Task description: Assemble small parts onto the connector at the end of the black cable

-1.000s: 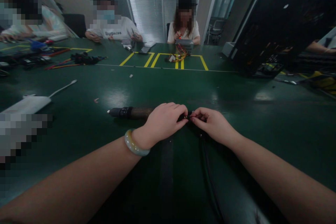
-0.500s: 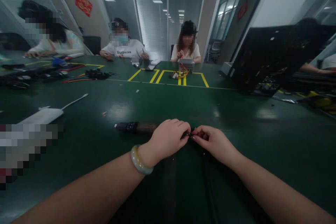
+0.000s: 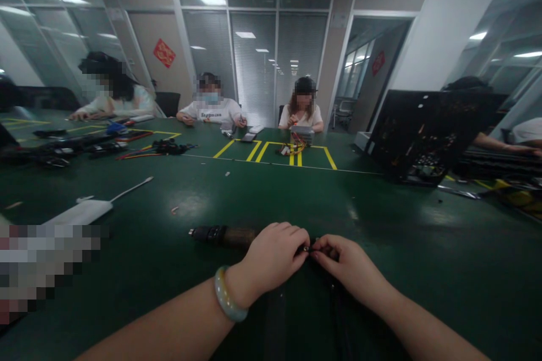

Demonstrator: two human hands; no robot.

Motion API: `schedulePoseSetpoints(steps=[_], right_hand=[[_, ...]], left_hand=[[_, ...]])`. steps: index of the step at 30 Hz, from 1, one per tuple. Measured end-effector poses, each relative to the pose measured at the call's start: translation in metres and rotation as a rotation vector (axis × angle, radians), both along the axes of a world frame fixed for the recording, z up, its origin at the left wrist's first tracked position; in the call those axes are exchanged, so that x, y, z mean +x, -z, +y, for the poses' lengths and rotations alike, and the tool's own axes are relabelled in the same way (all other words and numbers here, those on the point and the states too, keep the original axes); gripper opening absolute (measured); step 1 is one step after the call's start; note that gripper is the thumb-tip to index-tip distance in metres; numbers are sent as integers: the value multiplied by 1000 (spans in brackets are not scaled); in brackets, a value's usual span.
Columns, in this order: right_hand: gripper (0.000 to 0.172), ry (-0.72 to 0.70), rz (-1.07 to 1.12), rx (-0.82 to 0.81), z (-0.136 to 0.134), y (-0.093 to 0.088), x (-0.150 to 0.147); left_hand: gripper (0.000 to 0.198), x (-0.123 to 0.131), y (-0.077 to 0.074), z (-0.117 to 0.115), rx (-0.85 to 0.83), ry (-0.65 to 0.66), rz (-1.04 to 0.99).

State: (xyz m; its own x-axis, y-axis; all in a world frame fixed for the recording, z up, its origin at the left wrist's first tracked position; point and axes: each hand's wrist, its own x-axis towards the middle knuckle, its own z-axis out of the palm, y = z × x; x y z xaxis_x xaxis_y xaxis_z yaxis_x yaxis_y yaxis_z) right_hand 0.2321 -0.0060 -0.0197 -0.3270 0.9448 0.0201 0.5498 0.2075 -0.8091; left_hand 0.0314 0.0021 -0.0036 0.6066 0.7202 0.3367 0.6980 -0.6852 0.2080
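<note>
In the head view, my two hands meet low in the middle, over a wide, shiny, dark green bench (image 3: 381, 220). My left arm comes up from the bottom and slants to the right. My left hand (image 3: 275, 254) has its back up, with the knuckles round like a little hill. A thick, smooth, pale green and yellow bangle (image 3: 228, 296) sits on that wrist. The left fingers are curled in, pinching a tiny dark piece (image 3: 306, 249) with a shiny end.

My right arm slants up to the left. My right hand (image 3: 345, 259) is tipped on its side, thumb low. Its fingers are squeezed on the tiny dark piece too, from the right; I can't tell if it is one part or two. It sits in the small gap between my hands.

A long, round, brown and black tool (image 3: 231, 237) with a silver tip lies on the bench, tip to the left. My left hand hides its back end. A thin black cord (image 3: 337, 310), hard to see, runs down below my right hand.
</note>
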Motion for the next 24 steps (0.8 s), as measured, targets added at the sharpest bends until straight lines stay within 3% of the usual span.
schedulePoseSetpoints(steps=[24], right_hand=[[10,29,36,-19,-2,-4,-2]], left_hand=[[11,1,-4,-5,-18,-16,-35]])
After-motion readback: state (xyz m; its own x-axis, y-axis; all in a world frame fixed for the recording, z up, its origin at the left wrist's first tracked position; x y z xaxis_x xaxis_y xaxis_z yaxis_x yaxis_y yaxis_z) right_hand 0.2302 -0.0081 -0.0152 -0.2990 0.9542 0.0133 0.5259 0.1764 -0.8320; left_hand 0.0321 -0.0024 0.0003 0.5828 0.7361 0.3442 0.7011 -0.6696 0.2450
